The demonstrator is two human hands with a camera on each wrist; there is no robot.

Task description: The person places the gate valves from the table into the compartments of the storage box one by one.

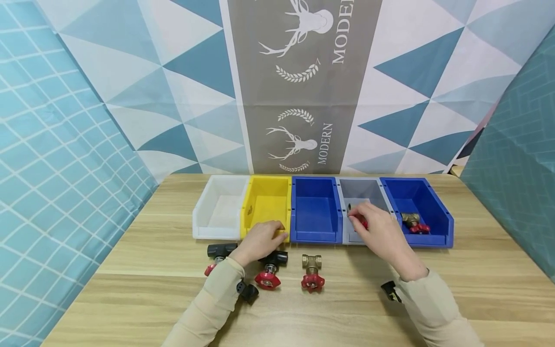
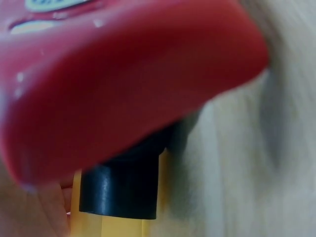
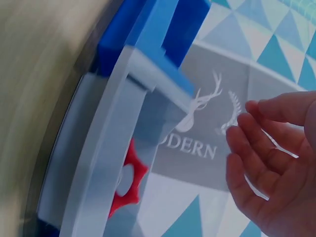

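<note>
My left hand [image 1: 260, 242] rests at the front lip of the yellow bin [image 1: 270, 185], with no object visible in its fingers. Below it on the table lies a black valve with a red handle [image 1: 268, 279], which looms large in the left wrist view. Another black valve [image 1: 220, 250] is partly hidden behind the left wrist. My right hand [image 1: 378, 230] is over the grey bin [image 1: 362, 185]. Its fingers are loosely bent with nothing between them in the right wrist view. A valve's red handwheel [image 3: 131, 180] shows inside that bin, apart from the fingers.
A brass valve with a red handwheel [image 1: 312, 274] lies before the middle blue bin [image 1: 315, 236]. Another brass valve [image 1: 414, 222] is in the right blue bin [image 1: 448, 226]. At the row's left end stands a white bin [image 1: 217, 233]. A patterned cloth hangs behind.
</note>
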